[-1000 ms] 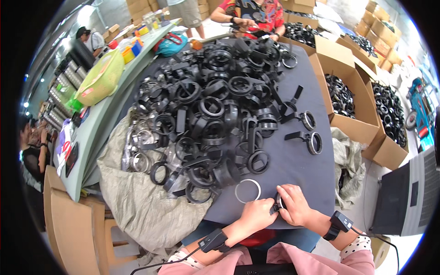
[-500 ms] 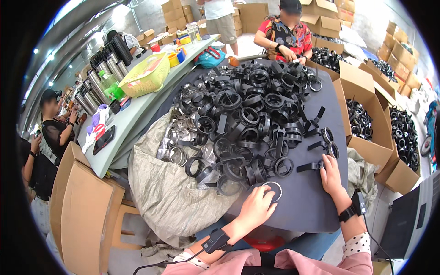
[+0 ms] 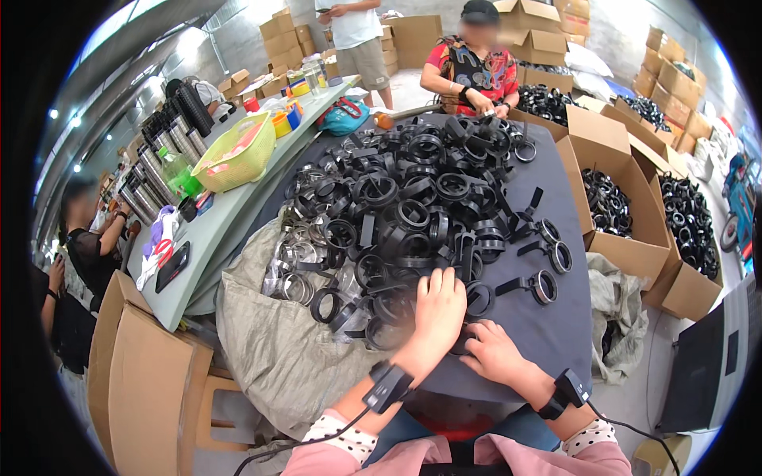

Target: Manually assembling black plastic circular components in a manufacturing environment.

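Note:
A big heap of black plastic rings (image 3: pixel 413 213), many with flat strap-like handles, covers the middle of the dark grey table cover (image 3: pixel 548 349). My left hand (image 3: pixel 439 313) reaches onto the near edge of the heap, its fingers stretched forward and close together. What lies under its fingertips is hidden. Just right of it, my right hand (image 3: pixel 496 351) has its fingers closed on a dark ring (image 3: pixel 461 341), mostly covered by the hands. A loose black ring (image 3: pixel 480 300) lies beyond them. To the right, a handled ring with a silver rim (image 3: pixel 544 287) rests near two similar ones.
A grey woven sack (image 3: pixel 262 333) with clear-wrapped silver rings spreads on the left. Beyond it, a side table (image 3: pixel 198 262) carries a yellow basket (image 3: pixel 236 151), bottles and a phone. Cardboard boxes (image 3: pixel 635 254) of rings stand at right. Across the table, a person handles something small.
My right hand has left the handled ring at the right and come in to the near ring my left hand was on. My left hand has moved forward onto the heap. The view has shifted slightly.

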Motion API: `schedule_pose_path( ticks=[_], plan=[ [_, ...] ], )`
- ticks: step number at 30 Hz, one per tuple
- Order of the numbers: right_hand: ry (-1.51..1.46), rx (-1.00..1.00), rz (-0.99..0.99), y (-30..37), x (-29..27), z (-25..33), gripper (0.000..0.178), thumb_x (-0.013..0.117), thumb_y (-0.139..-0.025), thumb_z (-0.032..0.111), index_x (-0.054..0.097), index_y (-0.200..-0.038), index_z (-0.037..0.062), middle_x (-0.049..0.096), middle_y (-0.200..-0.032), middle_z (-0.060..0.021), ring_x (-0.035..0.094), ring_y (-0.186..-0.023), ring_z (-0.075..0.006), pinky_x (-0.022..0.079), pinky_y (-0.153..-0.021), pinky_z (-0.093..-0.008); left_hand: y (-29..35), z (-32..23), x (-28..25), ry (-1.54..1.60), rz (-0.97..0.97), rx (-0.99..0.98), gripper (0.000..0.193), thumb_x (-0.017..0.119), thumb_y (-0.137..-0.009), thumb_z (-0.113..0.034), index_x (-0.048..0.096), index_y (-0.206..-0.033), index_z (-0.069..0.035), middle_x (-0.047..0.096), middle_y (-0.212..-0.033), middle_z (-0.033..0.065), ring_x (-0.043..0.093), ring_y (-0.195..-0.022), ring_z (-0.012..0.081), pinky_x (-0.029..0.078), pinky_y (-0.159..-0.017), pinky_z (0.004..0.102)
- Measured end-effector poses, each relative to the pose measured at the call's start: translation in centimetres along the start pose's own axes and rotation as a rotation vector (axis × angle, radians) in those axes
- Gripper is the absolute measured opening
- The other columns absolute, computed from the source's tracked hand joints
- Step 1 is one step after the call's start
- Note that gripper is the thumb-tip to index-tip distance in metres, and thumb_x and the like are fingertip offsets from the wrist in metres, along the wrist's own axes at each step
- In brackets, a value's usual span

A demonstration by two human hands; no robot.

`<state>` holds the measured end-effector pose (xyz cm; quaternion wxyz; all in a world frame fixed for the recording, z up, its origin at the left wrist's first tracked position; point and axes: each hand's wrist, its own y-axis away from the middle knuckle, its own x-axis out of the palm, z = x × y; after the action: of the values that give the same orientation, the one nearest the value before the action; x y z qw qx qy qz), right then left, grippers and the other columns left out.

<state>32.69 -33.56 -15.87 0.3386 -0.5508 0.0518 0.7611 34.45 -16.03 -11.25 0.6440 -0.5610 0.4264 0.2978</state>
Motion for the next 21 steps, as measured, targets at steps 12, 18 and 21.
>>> schedule_pose_path(
  ticks=[12, 18, 21],
  plan=[
    [0.325, -0.127, -0.506, 5.6, -8.0, 0.9, 0.020, 0.077, -0.066, 0.006, 0.058, -0.072, 0.0043, 0.057, -0.110, -0.0134, 0.055, -0.110, -0.0356, 0.051, -0.088, -0.0428, -2.5, 1.4, -1.9, 0.239, -0.163, 0.027, 0.031, 0.076, -0.072, -0.012, 0.064, -0.101, -0.006, 0.067, -0.095, 0.0067, 0.063, -0.097, 0.0248, 0.037, -0.099, 0.0493],
    [0.268, -0.070, -0.562, 7.6, -9.6, 1.0, 0.023, 0.079, -0.067, 0.009, 0.058, -0.074, 0.0051, 0.059, -0.105, -0.0116, 0.058, -0.103, -0.0325, 0.052, -0.084, -0.0402, -0.3, -1.7, -6.2, 0.307, -0.152, 0.119, 0.039, 0.078, -0.071, -0.015, 0.064, -0.105, -0.004, 0.062, -0.082, 0.0079, 0.061, -0.084, 0.0257, 0.042, -0.088, 0.0442],
    [-0.326, 0.251, -0.250, 8.4, -10.5, 1.3, 0.025, 0.080, -0.071, 0.014, 0.057, -0.078, 0.0043, 0.061, -0.099, -0.0107, 0.059, -0.095, -0.0292, 0.050, -0.078, -0.0361, 4.5, -2.9, -4.6, 0.481, 0.059, 0.066, 0.036, 0.079, -0.073, -0.018, 0.065, -0.102, -0.001, 0.059, -0.076, 0.0106, 0.061, -0.077, 0.0288, 0.049, -0.070, 0.0398]
  ],
)
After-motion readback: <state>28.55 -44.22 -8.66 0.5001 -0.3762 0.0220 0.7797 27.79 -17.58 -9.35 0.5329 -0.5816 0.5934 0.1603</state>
